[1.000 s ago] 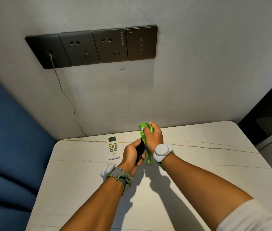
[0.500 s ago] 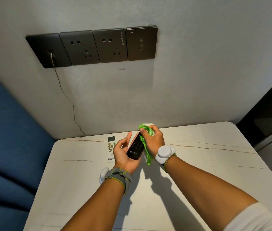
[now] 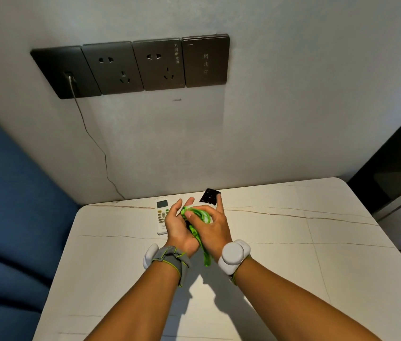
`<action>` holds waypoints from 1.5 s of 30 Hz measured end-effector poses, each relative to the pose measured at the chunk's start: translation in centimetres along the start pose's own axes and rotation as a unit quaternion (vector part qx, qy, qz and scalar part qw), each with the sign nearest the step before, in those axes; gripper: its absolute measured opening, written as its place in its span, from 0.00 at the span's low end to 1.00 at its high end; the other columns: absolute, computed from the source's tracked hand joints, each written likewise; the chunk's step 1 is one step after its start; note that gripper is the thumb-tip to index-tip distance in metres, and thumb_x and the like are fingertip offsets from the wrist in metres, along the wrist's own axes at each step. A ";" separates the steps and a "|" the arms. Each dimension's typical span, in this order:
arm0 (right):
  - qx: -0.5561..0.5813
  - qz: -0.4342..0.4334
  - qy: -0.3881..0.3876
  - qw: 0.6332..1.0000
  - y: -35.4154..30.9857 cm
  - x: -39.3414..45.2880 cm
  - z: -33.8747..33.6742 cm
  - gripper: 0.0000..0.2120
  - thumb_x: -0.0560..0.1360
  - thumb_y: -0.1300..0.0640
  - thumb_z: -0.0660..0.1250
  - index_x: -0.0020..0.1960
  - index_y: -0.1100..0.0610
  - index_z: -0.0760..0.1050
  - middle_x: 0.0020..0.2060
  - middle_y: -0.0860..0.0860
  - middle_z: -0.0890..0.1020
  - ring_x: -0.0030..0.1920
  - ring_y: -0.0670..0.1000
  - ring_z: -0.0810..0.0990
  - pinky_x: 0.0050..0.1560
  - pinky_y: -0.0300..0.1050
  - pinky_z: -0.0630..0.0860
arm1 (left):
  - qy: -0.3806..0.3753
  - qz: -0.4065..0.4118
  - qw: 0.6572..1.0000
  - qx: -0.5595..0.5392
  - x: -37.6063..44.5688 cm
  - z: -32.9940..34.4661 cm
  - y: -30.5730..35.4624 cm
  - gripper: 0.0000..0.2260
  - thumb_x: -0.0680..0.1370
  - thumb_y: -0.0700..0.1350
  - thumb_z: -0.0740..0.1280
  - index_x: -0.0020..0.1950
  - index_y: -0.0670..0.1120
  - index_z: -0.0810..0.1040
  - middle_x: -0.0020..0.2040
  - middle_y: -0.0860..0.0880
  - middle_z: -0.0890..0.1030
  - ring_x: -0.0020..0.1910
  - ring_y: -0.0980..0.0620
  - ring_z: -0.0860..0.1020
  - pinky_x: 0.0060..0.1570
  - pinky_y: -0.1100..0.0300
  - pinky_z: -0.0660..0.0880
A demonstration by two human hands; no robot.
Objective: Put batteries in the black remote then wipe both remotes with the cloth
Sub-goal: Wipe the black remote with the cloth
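White and matt, the slab-shaped white remote (image 3: 162, 219) lies flat on the marbled table (image 3: 293, 254), just left of the black remote and partly hidden by the left hand (image 3: 178, 226), its long axis running toward the wall. That hand cradles the black remote (image 3: 209, 196) from below, fingers fairly straight. Glossy, slim and button-studded, the black remote points up and away from the wrists, its far end poking out beyond the fingertips. On its right side, the right hand (image 3: 210, 228) bunches the soft green cloth (image 3: 198, 215) against its face, fingers curled; a tail dangles toward the wrists.
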State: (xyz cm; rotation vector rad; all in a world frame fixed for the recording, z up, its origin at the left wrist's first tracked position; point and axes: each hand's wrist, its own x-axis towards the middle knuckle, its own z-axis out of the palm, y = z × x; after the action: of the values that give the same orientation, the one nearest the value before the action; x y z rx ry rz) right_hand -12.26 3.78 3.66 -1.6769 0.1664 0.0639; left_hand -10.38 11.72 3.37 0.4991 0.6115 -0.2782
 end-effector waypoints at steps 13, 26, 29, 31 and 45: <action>-0.031 -0.005 0.138 0.990 -1.0 7.6 -2.4 0.11 0.74 0.52 0.72 0.53 0.57 0.78 0.52 0.57 0.82 0.52 0.57 0.81 0.51 0.44 0.76 | -0.062 0.033 0.991 0.117 -0.2 1.0 -0.9 0.23 0.78 0.29 0.57 0.70 0.44 0.72 0.48 0.44 0.86 0.45 0.46 0.84 0.44 0.58 0.82; 0.074 0.020 0.037 0.996 -0.4 2.2 -0.5 0.08 0.69 0.56 0.75 0.45 0.55 0.77 0.44 0.56 0.84 0.50 0.57 0.83 0.53 0.56 0.80 | 0.005 0.035 0.999 0.029 0.7 1.9 0.1 0.26 0.81 0.61 0.53 0.68 0.44 0.74 0.62 0.38 0.79 0.59 0.40 0.77 0.59 0.47 0.74; 0.076 0.020 0.002 0.997 -0.2 1.2 -0.3 0.07 0.69 0.57 0.75 0.44 0.56 0.77 0.44 0.55 0.84 0.51 0.55 0.83 0.57 0.56 0.80 | 0.007 0.036 0.999 0.024 1.2 1.6 0.3 0.28 0.80 0.63 0.52 0.69 0.46 0.73 0.63 0.36 0.78 0.59 0.38 0.78 0.59 0.45 0.74; 0.067 0.010 -0.012 0.998 -0.1 0.7 -0.3 0.08 0.69 0.58 0.74 0.45 0.57 0.77 0.46 0.55 0.84 0.52 0.54 0.83 0.58 0.57 0.78 | 0.008 0.037 0.999 0.010 1.4 1.4 0.4 0.28 0.80 0.63 0.51 0.70 0.46 0.72 0.66 0.35 0.75 0.64 0.35 0.75 0.67 0.42 0.69; 0.025 -0.001 0.161 0.987 0.2 6.7 -3.3 0.10 0.69 0.54 0.76 0.48 0.55 0.80 0.44 0.52 0.83 0.48 0.55 0.81 0.50 0.47 0.78 | -0.046 0.051 0.984 0.162 -0.8 2.0 -1.8 0.23 0.78 0.30 0.62 0.72 0.41 0.70 0.68 0.40 0.76 0.61 0.42 0.78 0.59 0.55 0.76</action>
State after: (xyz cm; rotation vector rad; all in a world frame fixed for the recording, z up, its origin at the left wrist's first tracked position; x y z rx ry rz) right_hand -5.88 0.03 2.87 -1.6289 0.4069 -0.2126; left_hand -10.81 9.20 4.64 0.8230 0.4505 -0.3034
